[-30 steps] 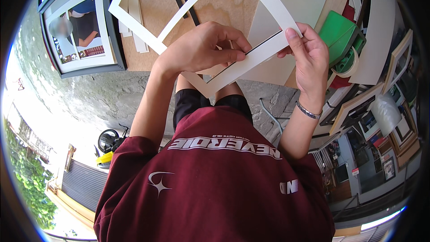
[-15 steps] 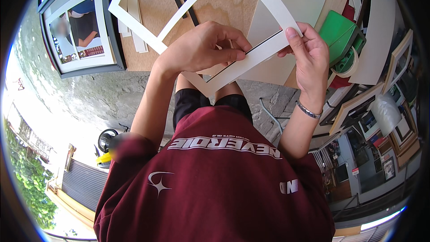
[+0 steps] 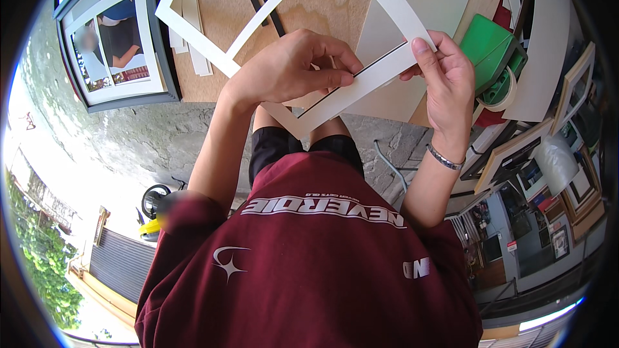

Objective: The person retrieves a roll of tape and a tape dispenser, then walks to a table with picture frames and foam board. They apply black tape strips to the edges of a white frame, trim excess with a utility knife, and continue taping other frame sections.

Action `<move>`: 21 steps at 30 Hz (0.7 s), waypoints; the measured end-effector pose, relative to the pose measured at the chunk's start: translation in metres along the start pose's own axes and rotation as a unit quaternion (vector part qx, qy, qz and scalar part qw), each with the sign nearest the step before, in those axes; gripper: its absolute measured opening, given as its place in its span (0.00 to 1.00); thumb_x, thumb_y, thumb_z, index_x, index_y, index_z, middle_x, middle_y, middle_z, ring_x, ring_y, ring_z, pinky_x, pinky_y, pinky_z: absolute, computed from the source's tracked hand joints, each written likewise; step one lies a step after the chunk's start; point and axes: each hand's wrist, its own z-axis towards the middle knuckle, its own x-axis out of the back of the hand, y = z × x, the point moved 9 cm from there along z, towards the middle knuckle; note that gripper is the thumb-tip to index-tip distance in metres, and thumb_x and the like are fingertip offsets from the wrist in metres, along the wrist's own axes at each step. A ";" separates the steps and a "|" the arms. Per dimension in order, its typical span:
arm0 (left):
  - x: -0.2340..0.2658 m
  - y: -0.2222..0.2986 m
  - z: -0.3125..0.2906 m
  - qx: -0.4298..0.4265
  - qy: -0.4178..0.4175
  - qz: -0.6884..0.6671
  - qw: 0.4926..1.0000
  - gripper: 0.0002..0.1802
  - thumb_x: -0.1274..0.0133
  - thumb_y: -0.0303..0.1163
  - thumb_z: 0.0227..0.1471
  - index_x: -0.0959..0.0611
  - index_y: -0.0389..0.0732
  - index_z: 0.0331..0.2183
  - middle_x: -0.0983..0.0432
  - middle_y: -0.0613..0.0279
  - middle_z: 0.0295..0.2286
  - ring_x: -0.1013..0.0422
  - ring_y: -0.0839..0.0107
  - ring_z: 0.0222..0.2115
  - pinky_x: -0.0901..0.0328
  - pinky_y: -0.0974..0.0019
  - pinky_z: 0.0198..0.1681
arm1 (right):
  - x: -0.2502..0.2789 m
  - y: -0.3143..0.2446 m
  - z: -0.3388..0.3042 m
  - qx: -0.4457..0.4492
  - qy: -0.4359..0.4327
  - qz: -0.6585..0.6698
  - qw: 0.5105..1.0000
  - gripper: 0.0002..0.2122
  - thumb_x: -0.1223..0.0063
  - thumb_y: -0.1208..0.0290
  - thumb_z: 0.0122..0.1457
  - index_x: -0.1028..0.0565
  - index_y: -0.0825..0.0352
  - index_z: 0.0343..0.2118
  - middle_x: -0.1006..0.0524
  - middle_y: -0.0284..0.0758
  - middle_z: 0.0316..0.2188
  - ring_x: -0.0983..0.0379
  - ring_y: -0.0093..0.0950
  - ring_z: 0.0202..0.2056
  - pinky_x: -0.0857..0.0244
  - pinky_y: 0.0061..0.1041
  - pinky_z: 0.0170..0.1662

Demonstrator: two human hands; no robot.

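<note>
Both hands hold a white picture mat (image 3: 377, 80) with two window openings, tilted over the table's near edge. My right hand (image 3: 446, 84) grips its near right corner, thumb on top and fingers beneath. Along the inner edge of the nearer window runs a thin black line (image 3: 382, 58). My left hand (image 3: 290, 67) reaches across that window, thumb and forefinger pinched at this inner edge. Whether the fingertips hold the mat's edge or the black line itself is hidden. The far end of the mat goes out of view at the top.
Two black strips (image 3: 265, 0) lie on the wooden tabletop (image 3: 206, 0). A dark-framed photo (image 3: 169, 58) sits at the left, beside white card offcuts (image 3: 193, 19). Pale board sheets (image 3: 412, 6) and a green tape dispenser (image 3: 485, 48) are on the right, with frames (image 3: 516, 148) beyond.
Almost nothing differs. My right hand and the mat's right corner have shifted very slightly; both hands keep the same hold.
</note>
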 end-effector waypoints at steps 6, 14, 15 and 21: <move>0.000 0.002 0.001 -0.010 -0.001 0.004 1.000 0.11 0.41 0.24 0.60 0.16 0.31 0.44 0.17 0.60 0.34 0.21 0.77 0.34 0.24 0.73 0.38 | 0.000 0.000 0.000 0.000 -0.004 0.001 1.000 0.13 0.44 0.65 0.69 0.22 0.74 0.40 0.20 0.32 0.28 0.26 0.18 0.26 0.29 0.18 0.32; 0.000 0.002 0.000 -0.009 -0.001 -0.003 1.000 0.10 0.41 0.24 0.60 0.16 0.31 0.44 0.17 0.61 0.34 0.21 0.77 0.34 0.24 0.73 0.38 | -0.001 0.000 0.000 0.000 -0.002 -0.001 1.000 0.12 0.44 0.66 0.69 0.23 0.74 0.40 0.20 0.32 0.28 0.26 0.18 0.26 0.29 0.19 0.32; 0.000 0.002 0.000 -0.007 -0.001 -0.004 1.000 0.10 0.41 0.23 0.60 0.16 0.31 0.44 0.17 0.61 0.34 0.21 0.77 0.34 0.24 0.73 0.39 | 0.000 0.000 0.000 -0.001 -0.003 -0.001 1.000 0.12 0.44 0.66 0.69 0.22 0.74 0.40 0.20 0.32 0.28 0.26 0.18 0.26 0.29 0.18 0.32; -0.001 0.001 0.000 -0.012 -0.005 -0.003 1.000 0.10 0.42 0.22 0.60 0.16 0.31 0.44 0.17 0.61 0.34 0.21 0.77 0.34 0.24 0.73 0.38 | 0.000 0.001 0.000 -0.005 -0.001 0.001 1.000 0.12 0.44 0.66 0.69 0.22 0.74 0.40 0.20 0.32 0.28 0.26 0.18 0.26 0.30 0.18 0.32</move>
